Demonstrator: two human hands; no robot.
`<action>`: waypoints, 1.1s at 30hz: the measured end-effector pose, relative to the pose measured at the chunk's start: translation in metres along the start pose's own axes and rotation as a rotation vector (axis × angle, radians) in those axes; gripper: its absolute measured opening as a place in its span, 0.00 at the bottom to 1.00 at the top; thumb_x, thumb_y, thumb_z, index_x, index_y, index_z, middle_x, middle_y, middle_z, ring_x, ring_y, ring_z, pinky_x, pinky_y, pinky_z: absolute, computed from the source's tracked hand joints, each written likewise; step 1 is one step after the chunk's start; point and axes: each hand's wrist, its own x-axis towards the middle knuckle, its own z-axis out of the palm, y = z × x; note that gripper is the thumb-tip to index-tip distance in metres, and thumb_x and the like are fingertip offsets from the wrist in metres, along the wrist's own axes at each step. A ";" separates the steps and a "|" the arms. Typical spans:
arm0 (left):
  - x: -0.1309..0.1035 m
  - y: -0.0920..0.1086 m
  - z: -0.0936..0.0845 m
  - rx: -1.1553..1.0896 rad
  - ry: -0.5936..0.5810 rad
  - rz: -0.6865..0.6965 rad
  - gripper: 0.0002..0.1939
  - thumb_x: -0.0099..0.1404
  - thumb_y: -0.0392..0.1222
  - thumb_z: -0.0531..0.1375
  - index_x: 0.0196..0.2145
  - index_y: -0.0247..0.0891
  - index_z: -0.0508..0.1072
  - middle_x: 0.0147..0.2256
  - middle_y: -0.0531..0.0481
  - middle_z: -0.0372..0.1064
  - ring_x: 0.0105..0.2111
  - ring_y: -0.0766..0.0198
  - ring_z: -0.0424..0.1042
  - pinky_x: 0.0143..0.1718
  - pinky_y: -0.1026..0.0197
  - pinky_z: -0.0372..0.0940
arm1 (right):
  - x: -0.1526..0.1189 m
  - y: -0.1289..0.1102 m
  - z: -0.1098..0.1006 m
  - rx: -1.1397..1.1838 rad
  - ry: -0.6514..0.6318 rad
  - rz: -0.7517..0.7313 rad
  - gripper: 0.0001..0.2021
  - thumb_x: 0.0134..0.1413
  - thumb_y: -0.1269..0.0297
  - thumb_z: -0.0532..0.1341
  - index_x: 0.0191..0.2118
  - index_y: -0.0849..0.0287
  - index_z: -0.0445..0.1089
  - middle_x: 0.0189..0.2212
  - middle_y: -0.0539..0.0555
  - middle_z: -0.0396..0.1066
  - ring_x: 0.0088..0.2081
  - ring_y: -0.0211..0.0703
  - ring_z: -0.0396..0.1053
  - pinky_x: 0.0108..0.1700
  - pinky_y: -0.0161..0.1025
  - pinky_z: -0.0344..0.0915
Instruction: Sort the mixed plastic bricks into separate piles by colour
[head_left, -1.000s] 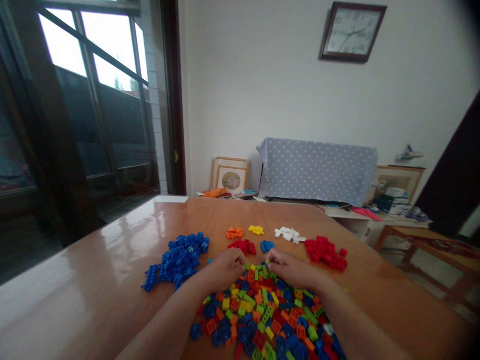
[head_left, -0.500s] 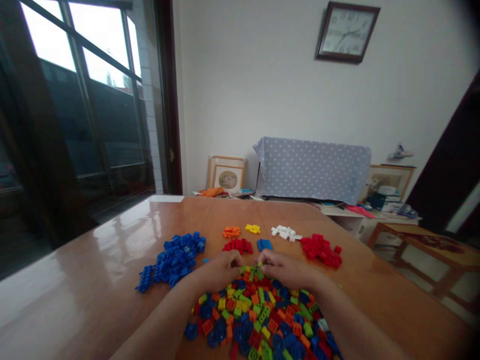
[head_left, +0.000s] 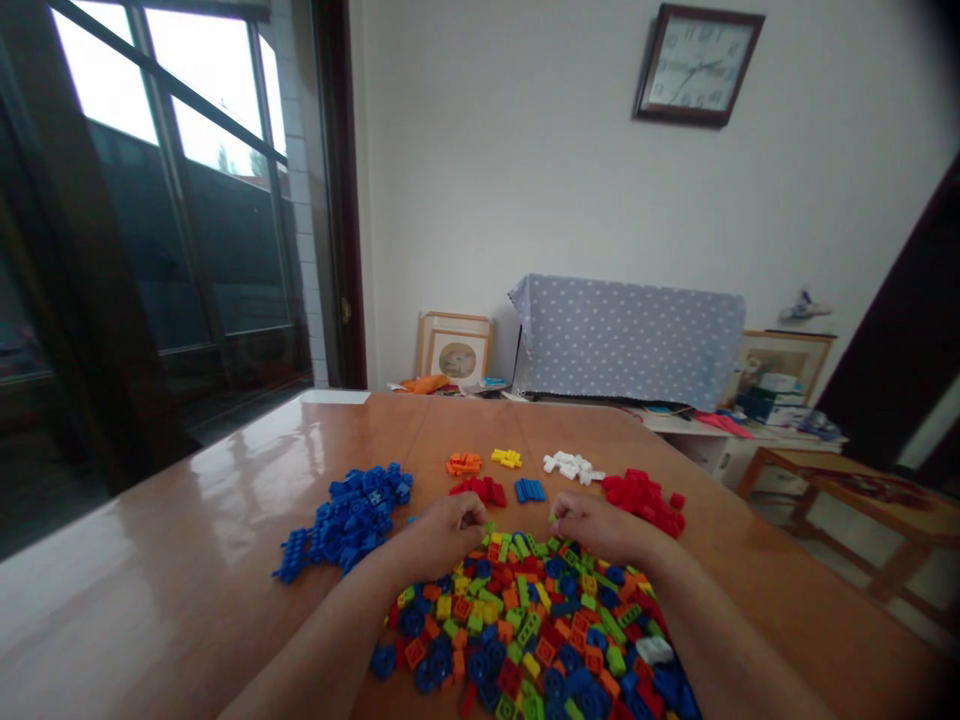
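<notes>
A wide heap of mixed toy building bricks (head_left: 525, 620) in lime, orange, yellow, red and blue lies on the table right in front of me. At its far left edge, my left hand (head_left: 450, 528) is closed, with a lime-green brick (head_left: 490, 526) showing at its fingertips. My right hand (head_left: 589, 524) is at the far right edge of the heap, fingers pinched, and a small bit of lime green peeks out at their tips. Most of that piece is hidden by the fingers. A gap separates the two hands.
Sorted groups lie beyond the heap: blue bricks (head_left: 352, 515) at left, red bricks (head_left: 643, 500) at right, white ones (head_left: 572, 467), yellow ones (head_left: 507, 458), orange ones (head_left: 463, 464), a red row (head_left: 480, 491) and a blue row (head_left: 529, 490). All rest on the brown table (head_left: 187, 560).
My right hand has moved to the right, away from my left hand, with a lime-green bit at its fingertips. The left hand has hardly shifted. More of the heap's far edge shows.
</notes>
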 end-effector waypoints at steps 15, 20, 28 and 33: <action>0.002 0.028 0.014 -0.367 0.050 -0.054 0.12 0.61 0.46 0.60 0.38 0.37 0.66 0.27 0.56 0.63 0.26 0.69 0.61 0.27 0.66 0.54 | -0.010 -0.050 0.014 0.596 -0.167 -0.103 0.16 0.52 0.51 0.65 0.41 0.56 0.68 0.27 0.48 0.70 0.30 0.40 0.69 0.37 0.39 0.68; 0.002 0.028 0.018 -0.340 0.033 -0.019 0.10 0.60 0.44 0.61 0.36 0.36 0.67 0.28 0.55 0.64 0.26 0.69 0.61 0.25 0.67 0.52 | -0.013 -0.061 0.021 0.594 -0.180 -0.165 0.15 0.53 0.53 0.66 0.40 0.57 0.68 0.28 0.48 0.71 0.29 0.38 0.69 0.36 0.37 0.68; 0.003 0.028 0.021 -0.306 0.038 0.023 0.10 0.61 0.44 0.61 0.37 0.35 0.69 0.29 0.54 0.65 0.28 0.68 0.63 0.28 0.66 0.55 | -0.010 -0.050 0.021 0.556 -0.124 -0.140 0.13 0.54 0.53 0.65 0.37 0.58 0.68 0.24 0.46 0.69 0.26 0.37 0.67 0.31 0.36 0.66; 0.004 0.027 0.010 -0.354 0.162 -0.005 0.10 0.63 0.44 0.59 0.38 0.35 0.68 0.30 0.53 0.64 0.29 0.68 0.63 0.29 0.66 0.57 | -0.001 -0.024 -0.012 0.463 0.190 -0.050 0.13 0.51 0.55 0.67 0.33 0.59 0.68 0.25 0.47 0.69 0.27 0.36 0.67 0.28 0.32 0.62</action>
